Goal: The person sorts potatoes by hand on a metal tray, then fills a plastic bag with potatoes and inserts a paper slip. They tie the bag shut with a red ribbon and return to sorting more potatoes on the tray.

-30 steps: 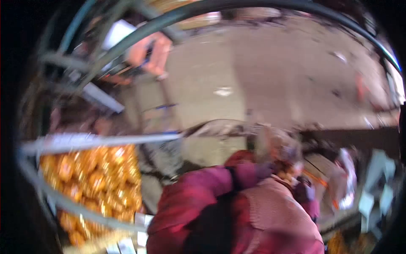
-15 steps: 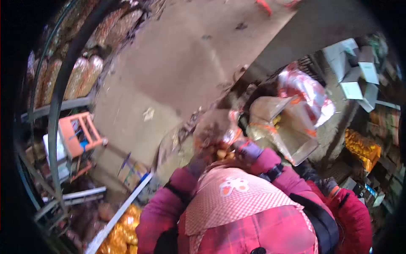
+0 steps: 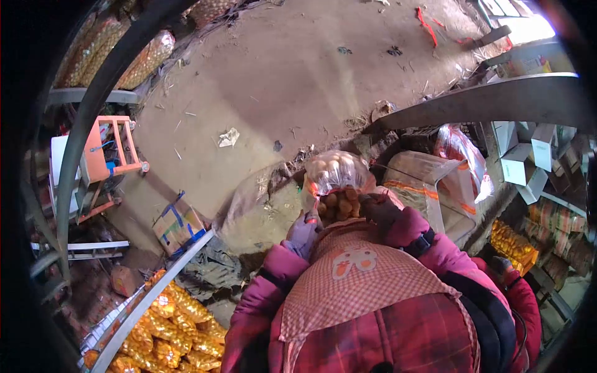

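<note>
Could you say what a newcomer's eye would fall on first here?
Probably the shiny yellow bags heaped at lower left. Next, the clear bag of round brown items between the left hand and right hand, near centre. The orange frame at far left stands out.

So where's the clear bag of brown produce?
Head view, centre: the bag sits between the left hand and right hand, beyond the checked apron.

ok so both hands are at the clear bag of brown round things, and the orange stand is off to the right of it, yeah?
Not quite: the head view shows the orange stand off to the left of the clear bag. The left hand and right hand are both at the bag.
</note>
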Demonstrator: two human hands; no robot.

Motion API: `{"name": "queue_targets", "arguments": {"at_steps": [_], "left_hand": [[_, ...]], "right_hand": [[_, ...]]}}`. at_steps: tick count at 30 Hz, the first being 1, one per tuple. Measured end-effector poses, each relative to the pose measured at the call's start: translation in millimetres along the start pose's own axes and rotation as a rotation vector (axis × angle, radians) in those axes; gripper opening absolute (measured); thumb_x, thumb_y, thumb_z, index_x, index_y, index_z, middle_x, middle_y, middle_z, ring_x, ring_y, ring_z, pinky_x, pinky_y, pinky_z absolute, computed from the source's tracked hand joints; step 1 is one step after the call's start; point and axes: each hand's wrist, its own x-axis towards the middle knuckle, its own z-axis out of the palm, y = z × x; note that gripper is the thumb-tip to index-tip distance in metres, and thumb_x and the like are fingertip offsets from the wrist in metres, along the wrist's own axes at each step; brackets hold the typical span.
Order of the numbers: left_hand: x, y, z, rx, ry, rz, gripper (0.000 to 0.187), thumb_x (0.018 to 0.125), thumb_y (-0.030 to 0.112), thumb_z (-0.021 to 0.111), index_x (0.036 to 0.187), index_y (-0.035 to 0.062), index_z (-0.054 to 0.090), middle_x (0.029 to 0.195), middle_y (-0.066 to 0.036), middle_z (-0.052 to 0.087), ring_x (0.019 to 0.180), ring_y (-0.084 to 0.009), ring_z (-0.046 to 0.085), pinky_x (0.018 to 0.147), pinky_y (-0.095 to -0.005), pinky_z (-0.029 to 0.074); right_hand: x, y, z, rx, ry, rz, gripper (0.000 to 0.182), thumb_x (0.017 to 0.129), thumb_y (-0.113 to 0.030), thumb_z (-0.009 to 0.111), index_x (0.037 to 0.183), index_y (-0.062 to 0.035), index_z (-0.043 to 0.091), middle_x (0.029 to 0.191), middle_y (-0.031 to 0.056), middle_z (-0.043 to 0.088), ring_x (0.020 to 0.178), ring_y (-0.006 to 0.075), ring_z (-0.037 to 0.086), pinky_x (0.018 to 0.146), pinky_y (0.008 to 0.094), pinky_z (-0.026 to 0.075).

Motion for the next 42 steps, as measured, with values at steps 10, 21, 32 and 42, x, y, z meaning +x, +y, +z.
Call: {"name": "queue_targets", "arguments": {"at_steps": [10, 21, 32, 42], "left_hand": [[13.6, -2.8, 22.1, -0.369, -0.065, -0.038, 0.016, 0.094, 0.015, 0.053, 0.109, 0.008, 0.056, 0.087, 0.006, 0.05, 0.076, -0.006, 0.046, 0.067, -0.0213, 0.04], [115.6, 45.0, 125.3, -1.016, -0.094, 0.04, 0.039, 0.1, 0.015, 0.046, 0.137, 0.0053, 0.042, 0.121, -0.006, 0.058, 0.103, -0.0157, 0.058, 0.088, -0.0307, 0.049], [246.5, 12.5, 212.9, -0.182, 0.058, -0.322, 0.033, 0.09, 0.041, 0.058, 0.091, 0.0086, 0.057, 0.07, -0.004, 0.057, 0.045, -0.0158, 0.048, 0.041, -0.0317, 0.04], [243.8, 38.5, 197.5, 0.034, 0.178, -0.156, 0.046, 0.098, 0.048, 0.041, 0.089, 0.0076, 0.063, 0.066, -0.004, 0.057, 0.052, -0.0191, 0.055, 0.046, -0.031, 0.039]], "right_hand": [[21.1, -32.5, -23.1, 0.029, 0.114, 0.026, 0.021, 0.093, -0.017, 0.06, 0.105, -0.0012, 0.066, 0.085, -0.0003, 0.065, 0.08, 0.0091, 0.057, 0.072, 0.0246, 0.048], [71.1, -139.6, -100.9, -0.294, -0.014, -0.124, 0.022, 0.094, -0.023, 0.059, 0.087, -0.0024, 0.065, 0.074, -0.0052, 0.06, 0.067, 0.0063, 0.053, 0.061, 0.0265, 0.046], [207.2, -137.7, -203.8, -0.122, -0.019, -0.135, 0.023, 0.093, -0.024, 0.059, 0.084, -0.0044, 0.064, 0.07, -0.004, 0.058, 0.063, 0.0076, 0.049, 0.058, 0.0269, 0.043], [188.7, -128.3, -225.6, -0.003, 0.066, -0.098, 0.028, 0.093, -0.031, 0.058, 0.081, -0.0059, 0.063, 0.066, -0.0031, 0.056, 0.057, 0.0085, 0.046, 0.054, 0.0259, 0.04]]}}
